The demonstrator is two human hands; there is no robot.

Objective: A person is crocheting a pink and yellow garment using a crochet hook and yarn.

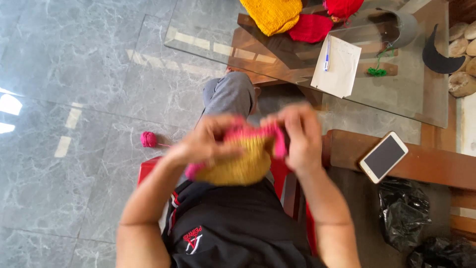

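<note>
Both hands, left (206, 141) and right (297, 136), have fingers pinched on the pink-edged yellow knit (243, 161) held over the lap (pink yarn ball (148, 139) sits on the floor nearby).

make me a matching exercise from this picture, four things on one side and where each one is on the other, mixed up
Things:
1. pink yarn ball
2. phone
3. pen
4. yellow and pink knitted piece

Places:
A. on the white paper on the glass table
B. between the left hand and right hand
C. on the grey tiled floor
D. on the wooden ledge beside the person

Pairs: 1-C, 2-D, 3-A, 4-B
</note>
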